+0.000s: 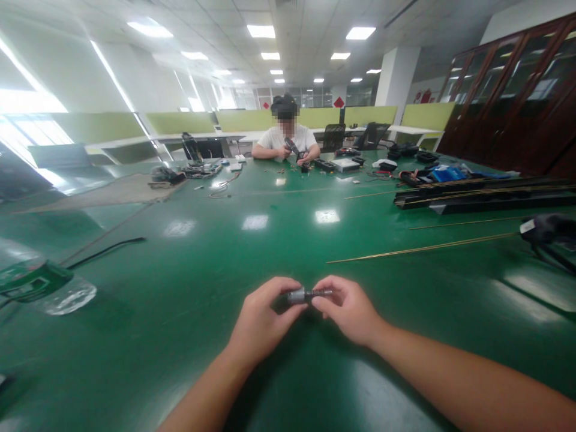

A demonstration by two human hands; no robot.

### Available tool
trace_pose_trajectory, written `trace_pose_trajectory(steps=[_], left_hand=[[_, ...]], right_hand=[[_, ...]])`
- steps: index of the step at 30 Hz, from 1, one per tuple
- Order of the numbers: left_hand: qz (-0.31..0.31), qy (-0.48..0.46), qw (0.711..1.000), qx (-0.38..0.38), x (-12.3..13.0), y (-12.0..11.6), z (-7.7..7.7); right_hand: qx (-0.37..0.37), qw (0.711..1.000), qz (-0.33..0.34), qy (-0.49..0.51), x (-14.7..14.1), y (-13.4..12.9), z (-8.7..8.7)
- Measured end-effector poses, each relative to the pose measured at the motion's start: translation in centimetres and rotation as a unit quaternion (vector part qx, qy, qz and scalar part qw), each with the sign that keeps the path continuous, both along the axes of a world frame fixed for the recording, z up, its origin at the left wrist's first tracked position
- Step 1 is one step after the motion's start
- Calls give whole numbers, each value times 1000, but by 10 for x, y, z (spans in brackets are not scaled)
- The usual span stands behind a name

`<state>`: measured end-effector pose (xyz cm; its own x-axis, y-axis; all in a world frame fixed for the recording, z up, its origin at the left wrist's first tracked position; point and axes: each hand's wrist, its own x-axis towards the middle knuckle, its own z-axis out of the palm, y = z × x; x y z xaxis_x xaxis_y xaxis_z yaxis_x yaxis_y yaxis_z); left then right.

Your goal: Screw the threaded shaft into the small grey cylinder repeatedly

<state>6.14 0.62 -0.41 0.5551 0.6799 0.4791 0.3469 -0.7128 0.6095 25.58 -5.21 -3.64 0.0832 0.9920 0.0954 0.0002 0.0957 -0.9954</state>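
Note:
Just above the green table (288, 252), both hands meet at a small grey metal cylinder with a thin dark shaft (297, 296), which looks like a small motor. It lies level, with the shaft pointing right. My left hand (265, 318) pinches the cylinder between thumb and fingers. Closed around the shaft is my right hand (351, 309), its fingertips gripping the dark ribbed part. The thin tip of the shaft shows past the right fingertips. Exact details of the part are too small to make out.
A plastic bottle (67, 294) lies at the left, near a black cable (108, 252). Thin brass-coloured rods (423, 248) and black rails (486, 195) lie at the right. Across the table sits a person (287, 138) holding a dark tool, among scattered parts.

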Motion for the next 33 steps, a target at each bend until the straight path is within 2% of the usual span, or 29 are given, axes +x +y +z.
trace_pose_trajectory(steps=[18, 33], left_hand=[[11, -3, 1000, 13, -4, 8, -2], [38, 12, 999, 37, -10, 13, 4]], right_hand=[[-25, 1000, -10, 8, 1, 2, -1], [-25, 999, -35, 27, 1, 4, 0]])
